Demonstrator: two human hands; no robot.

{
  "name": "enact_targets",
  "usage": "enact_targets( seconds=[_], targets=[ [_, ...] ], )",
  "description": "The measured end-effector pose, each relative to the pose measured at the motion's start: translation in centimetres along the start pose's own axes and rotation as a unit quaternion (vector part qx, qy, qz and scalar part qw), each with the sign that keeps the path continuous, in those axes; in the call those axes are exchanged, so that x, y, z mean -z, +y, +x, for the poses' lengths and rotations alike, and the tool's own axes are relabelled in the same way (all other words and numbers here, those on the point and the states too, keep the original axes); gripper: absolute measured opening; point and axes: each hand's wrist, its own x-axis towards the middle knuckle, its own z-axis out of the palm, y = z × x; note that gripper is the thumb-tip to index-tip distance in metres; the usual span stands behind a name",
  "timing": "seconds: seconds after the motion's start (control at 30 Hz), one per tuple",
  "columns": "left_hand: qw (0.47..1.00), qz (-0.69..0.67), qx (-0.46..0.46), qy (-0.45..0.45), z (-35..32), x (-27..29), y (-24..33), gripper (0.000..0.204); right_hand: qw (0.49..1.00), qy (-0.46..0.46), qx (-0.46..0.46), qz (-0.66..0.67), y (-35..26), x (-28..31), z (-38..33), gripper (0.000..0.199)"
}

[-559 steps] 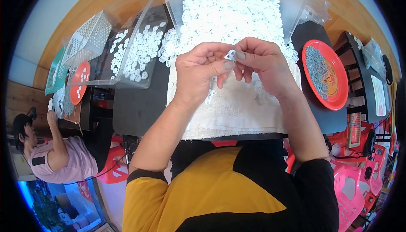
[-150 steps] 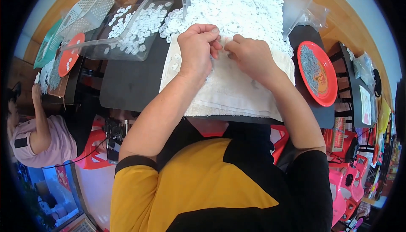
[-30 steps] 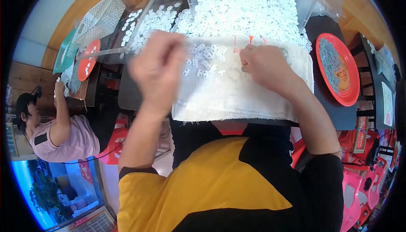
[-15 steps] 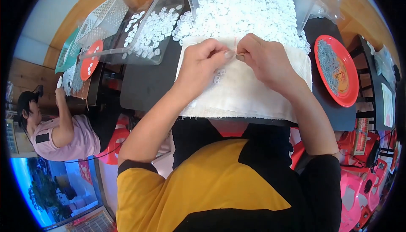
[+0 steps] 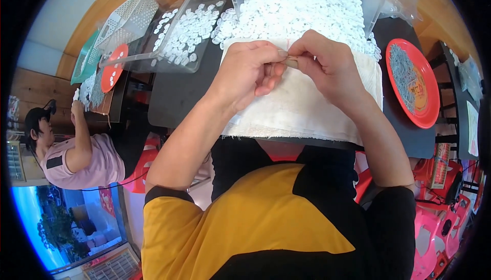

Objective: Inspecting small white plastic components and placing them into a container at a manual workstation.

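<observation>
Over a folded cream cloth, my left hand and my right hand meet with thumbs and forefingers pinched together. Whatever sits between the fingertips is too small and covered to make out. My left hand's other fingers curl underneath. Just beyond the cloth lies a heap of small white oval plastic pieces, spilling from a clear plastic bin. On the right, a red oval plate bears a mass of thin grey metal-looking pieces.
More white ovals lie in a clear box at left on the dark table. A white perforated basket, green basket and orange plate stand farther left. There a person in a pink shirt handles white pieces.
My left hand has turned, its lower fingers now showing curled. My right hand's fingers have shifted their pinch. Two small white pieces seen on the cloth earlier no longer show beside my left hand.
</observation>
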Motion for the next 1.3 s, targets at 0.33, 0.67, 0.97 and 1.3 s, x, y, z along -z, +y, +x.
enact_targets(
  seconds=[0.33, 0.67, 0.97, 1.3],
  targets=[
    [0.799, 0.519, -0.304, 0.012, -3.1, 3.6, -3.8, 0.017, 0.995, -0.025, -0.074, 0.066, 0.0, 0.3, 0.1, 0.004],
    [0.853, 0.428, -0.291, 0.058, -2.0, 3.3, -4.5, 0.01, 0.977, -0.059, -0.115, 0.168, 0.5, -0.1, 0.3, 0.003],
    [0.935, 0.157, -0.301, 0.104, -0.5, -1.5, -3.0, 0.004, 0.872, -0.019, -0.297, 0.39, -0.6, 1.2, 1.0, 0.007],
    [0.976, 0.008, -0.209, 0.067, 2.0, -2.8, -1.7, 0.007, 0.888, 0.049, -0.25, 0.383, 0.1, 1.7, 1.0, 0.005]
  ],
)
